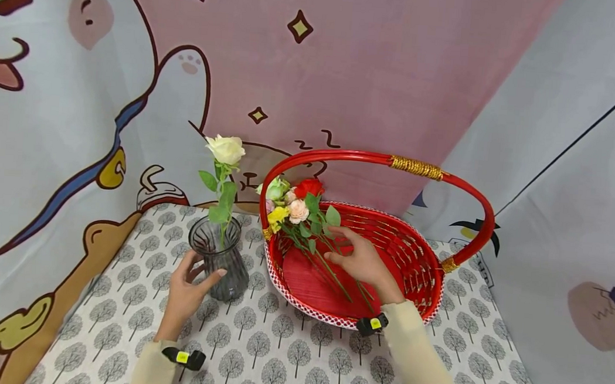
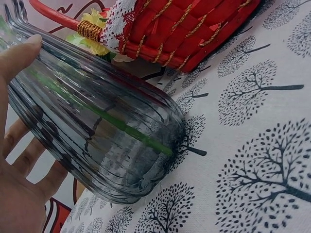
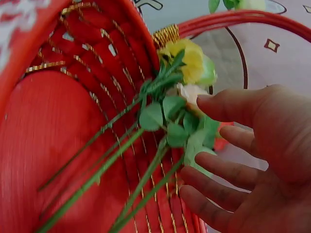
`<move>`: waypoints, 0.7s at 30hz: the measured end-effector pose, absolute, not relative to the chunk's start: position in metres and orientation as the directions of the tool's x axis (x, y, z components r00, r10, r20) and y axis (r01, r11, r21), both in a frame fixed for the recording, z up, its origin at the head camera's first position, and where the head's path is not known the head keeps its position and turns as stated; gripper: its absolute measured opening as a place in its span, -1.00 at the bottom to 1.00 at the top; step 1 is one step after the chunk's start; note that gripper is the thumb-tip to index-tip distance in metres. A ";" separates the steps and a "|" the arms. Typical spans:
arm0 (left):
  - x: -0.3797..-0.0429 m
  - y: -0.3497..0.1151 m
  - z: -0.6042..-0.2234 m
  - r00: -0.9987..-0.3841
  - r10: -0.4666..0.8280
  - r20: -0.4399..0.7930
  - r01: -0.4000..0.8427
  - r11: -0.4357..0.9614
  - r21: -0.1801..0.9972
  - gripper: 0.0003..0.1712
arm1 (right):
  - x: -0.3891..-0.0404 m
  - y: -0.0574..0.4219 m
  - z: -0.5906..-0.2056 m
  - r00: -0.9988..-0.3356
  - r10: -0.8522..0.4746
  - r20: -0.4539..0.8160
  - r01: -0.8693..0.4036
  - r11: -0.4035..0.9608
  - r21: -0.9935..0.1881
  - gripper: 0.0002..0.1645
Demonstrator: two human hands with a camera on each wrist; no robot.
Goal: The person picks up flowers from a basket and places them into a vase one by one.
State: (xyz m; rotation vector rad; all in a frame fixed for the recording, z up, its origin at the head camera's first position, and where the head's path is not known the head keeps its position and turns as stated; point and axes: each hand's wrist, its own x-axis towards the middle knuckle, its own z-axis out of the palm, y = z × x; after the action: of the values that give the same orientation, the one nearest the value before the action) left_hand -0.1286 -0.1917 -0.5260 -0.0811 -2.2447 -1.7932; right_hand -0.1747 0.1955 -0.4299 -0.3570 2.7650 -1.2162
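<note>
A grey ribbed glass vase [image 1: 227,269] stands on the tablecloth, holding one white rose [image 1: 226,150] whose green stem [image 2: 141,137] shows through the glass. My left hand [image 1: 187,293] holds the vase from its left side, thumb across the front and fingers round the back. Inside the red woven basket [image 1: 302,274], several flowers lean on the left rim: a red bloom [image 1: 309,187], a pale pink one [image 1: 298,211] and a yellow one [image 3: 188,59], among others. My right hand [image 1: 361,260] hovers over their stems, fingers spread and holding nothing, with fingertips close to the leaves [image 3: 177,131].
The basket's tall red handle [image 1: 341,156], wrapped in gold cord, arches over the flowers and my right hand. A white tablecloth [image 1: 254,376] printed with grey trees covers the table. Behind it hangs a pink and white cartoon curtain [image 1: 378,73].
</note>
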 end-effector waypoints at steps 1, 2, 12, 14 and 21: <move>-0.129 -0.191 -0.526 -0.963 -0.121 0.239 0.206 0.234 0.950 -0.21 | -0.174 0.199 -0.430 -0.970 -0.245 0.002 -0.167 0.656 -0.736 -0.24; -0.128 -0.191 -0.525 -0.964 -0.121 0.235 0.203 0.234 0.951 -0.20 | -0.175 0.202 -0.431 -0.971 -0.238 -0.002 -0.160 0.658 -0.735 -0.24; -0.130 -0.192 -0.529 -0.975 -0.136 0.177 0.142 0.236 0.961 -0.15 | -0.180 0.218 -0.445 -0.982 -0.182 -0.060 -0.085 0.695 -0.713 -0.35; -0.130 -0.192 -0.529 -0.974 -0.132 0.184 0.149 0.238 0.960 -0.17 | -0.182 0.219 -0.447 -0.983 -0.172 -0.069 -0.072 0.695 -0.716 -0.41; -0.129 -0.191 -0.525 -0.974 -0.135 0.184 0.150 0.233 0.961 -0.19 | -0.191 0.222 -0.457 -0.974 -0.167 -0.153 0.000 0.676 -0.737 -0.53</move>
State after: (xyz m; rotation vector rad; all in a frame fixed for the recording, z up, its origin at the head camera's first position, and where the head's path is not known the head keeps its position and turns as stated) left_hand -0.1295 -0.1913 -0.5246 -0.0142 -2.2762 -1.8151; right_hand -0.1909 0.2221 -0.4571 -0.1355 2.6816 -1.1789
